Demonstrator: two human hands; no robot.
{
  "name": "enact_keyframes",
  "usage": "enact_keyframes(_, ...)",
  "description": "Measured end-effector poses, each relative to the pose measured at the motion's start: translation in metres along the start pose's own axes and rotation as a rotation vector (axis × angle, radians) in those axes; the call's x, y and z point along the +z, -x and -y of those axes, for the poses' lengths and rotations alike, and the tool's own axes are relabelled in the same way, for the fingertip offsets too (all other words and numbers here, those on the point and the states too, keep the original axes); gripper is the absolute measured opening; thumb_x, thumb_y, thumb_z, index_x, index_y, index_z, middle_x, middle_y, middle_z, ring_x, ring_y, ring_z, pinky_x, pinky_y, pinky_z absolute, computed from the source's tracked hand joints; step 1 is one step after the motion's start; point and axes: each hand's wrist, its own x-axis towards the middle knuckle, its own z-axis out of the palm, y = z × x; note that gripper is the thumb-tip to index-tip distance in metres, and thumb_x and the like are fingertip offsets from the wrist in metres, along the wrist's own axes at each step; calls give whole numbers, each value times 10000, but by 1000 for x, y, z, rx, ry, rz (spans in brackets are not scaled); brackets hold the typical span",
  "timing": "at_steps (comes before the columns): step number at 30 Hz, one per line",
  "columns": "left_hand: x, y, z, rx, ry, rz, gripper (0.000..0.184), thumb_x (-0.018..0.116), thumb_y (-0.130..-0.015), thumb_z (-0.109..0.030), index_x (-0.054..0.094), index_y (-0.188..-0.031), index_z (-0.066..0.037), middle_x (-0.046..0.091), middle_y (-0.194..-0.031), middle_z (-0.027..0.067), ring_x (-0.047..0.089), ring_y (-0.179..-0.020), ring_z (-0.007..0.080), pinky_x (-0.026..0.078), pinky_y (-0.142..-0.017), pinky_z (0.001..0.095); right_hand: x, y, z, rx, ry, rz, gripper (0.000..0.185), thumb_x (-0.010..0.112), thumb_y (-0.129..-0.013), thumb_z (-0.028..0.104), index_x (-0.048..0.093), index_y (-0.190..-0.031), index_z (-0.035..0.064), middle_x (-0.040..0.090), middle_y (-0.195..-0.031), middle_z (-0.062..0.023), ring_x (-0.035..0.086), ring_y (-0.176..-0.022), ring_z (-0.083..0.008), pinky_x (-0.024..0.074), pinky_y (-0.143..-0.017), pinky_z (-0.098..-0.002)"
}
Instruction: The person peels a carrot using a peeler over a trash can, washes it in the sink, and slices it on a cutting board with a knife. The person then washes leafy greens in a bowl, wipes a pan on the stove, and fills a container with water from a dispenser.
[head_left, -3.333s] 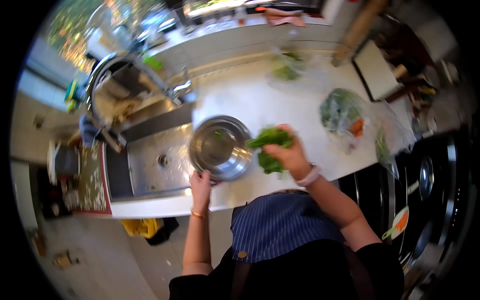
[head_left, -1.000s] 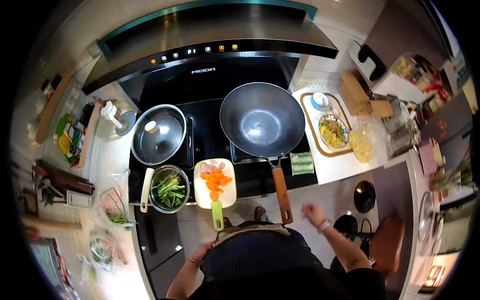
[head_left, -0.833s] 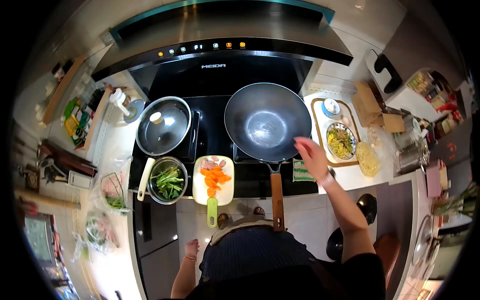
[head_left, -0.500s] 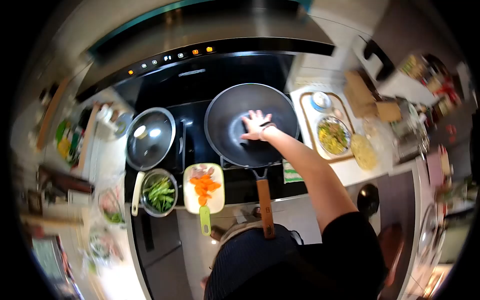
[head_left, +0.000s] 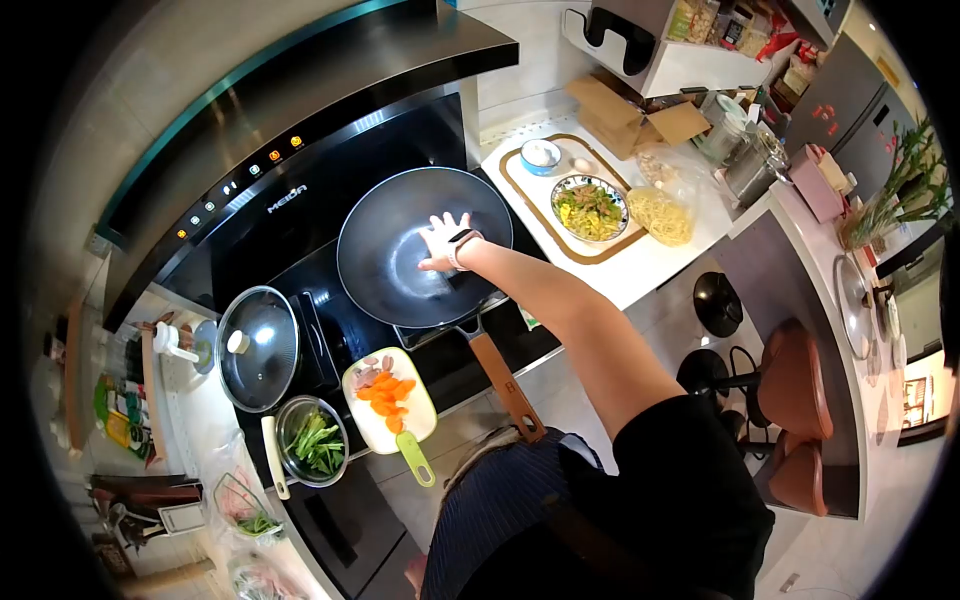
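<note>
Over the inside of the dark wok [head_left: 385, 235], my right hand [head_left: 441, 244] is spread flat, palm down, with nothing in it. Whether it touches the metal I cannot tell. A band and a bracelet circle its wrist. The wok sits on the black stove [head_left: 455, 355], its brown wooden handle [head_left: 505, 385] pointing toward my body. In front of the stove are a light cutting board [head_left: 385, 430] with sliced carrots [head_left: 388, 397] and pale reddish slices. A sliver of skin beside my apron appears to be my left hand [head_left: 415, 572]; its fingers are hidden.
A glass-lidded pan [head_left: 260, 345] and a pot of cut greens [head_left: 316, 443] are at left. The right counter holds a brown-rimmed tray [head_left: 532, 205], a patterned bowl of food [head_left: 590, 208], noodles [head_left: 662, 215] and a cardboard box [head_left: 612, 115]. The range hood [head_left: 330, 110] hangs behind.
The camera view has turned rightward, showing more of the right counter and the stools. My right hand stays spread over the wok.
</note>
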Motion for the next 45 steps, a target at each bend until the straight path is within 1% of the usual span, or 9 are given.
enact_keyframes(16,24,0,25,292,-372,113,245,512,-790,-261,639,-799,-52,619,-738,152,607,-681,310,478,-593,383,-7,18,-17,84,81,99,690,552,-803,529,415,-1330,104,266,-1429,-196,200,-1335,-388,148,-1037,-621)
enact_keyframes(23,32,14,46,337,-338,110,238,515,-783,-264,637,-789,-59,616,-744,167,605,-695,331,476,-606,391,-11,20,4,7,123,48,607,540,-813,523,528,-1237,89,370,-1375,-170,292,-1306,-332,198,-1032,-580)
enact_keyframes(32,52,57,48,279,-44,-21,255,518,-756,-285,636,-790,-61,629,-801,168,612,-762,347,477,-660,402,-13,9,18,11,144,153,668,536,-802,523,419,-1336,140,305,-1421,-136,246,-1332,-295,209,-1053,-528)
enact_keyframes(36,53,82,28,530,-419,36,256,531,-780,-260,650,-879,-56,654,-825,152,619,-757,325,486,-653,391,7,-11,3,-51,106,-74,725,611,-769,438,355,-1352,91,272,-1441,-159,299,-1308,-329,288,-1050,-462)
enact_keyframes(38,61,76,36,111,154,111,319,562,-818,-290,628,-1003,-38,660,-885,91,617,-796,276,489,-690,363,41,-40,-14,-157,67,-281,735,647,-770,366,332,-1364,69,296,-1419,-183,333,-1282,-340,313,-1036,-436)
enact_keyframes(40,44,100,-19,-275,583,28,401,580,-857,-315,592,-1123,-16,643,-961,50,601,-872,227,481,-761,330,32,-29,14,-422,-62,-426,641,641,-794,278,378,-1312,6,403,-1334,-210,400,-1216,-362,347,-1003,-388)
enact_keyframes(42,22,116,-54,-49,494,54,555,502,-876,-490,536,-1232,-66,562,-1194,104,514,-1095,242,445,-874,365,22,1,64,-614,-252,-427,395,622,-812,269,574,-1101,4,582,-1109,-189,544,-1051,-320,432,-895,-363)
enact_keyframes(43,4,123,-72,-2,538,127,585,497,-880,-494,505,-1261,-50,525,-1244,118,481,-1143,236,404,-928,346,6,29,100,-590,-179,-214,299,609,-824,280,618,-950,9,616,-917,-150,590,-897,-300,463,-798,-355)
enact_keyframes(45,-2,130,-76,41,612,160,617,492,-885,-499,474,-1290,-34,488,-1294,133,448,-1191,229,363,-982,326,1,82,153,-650,131,-14,411,563,-855,354,646,-615,31,580,-495,-74,606,-523,-275,482,-550,-353)
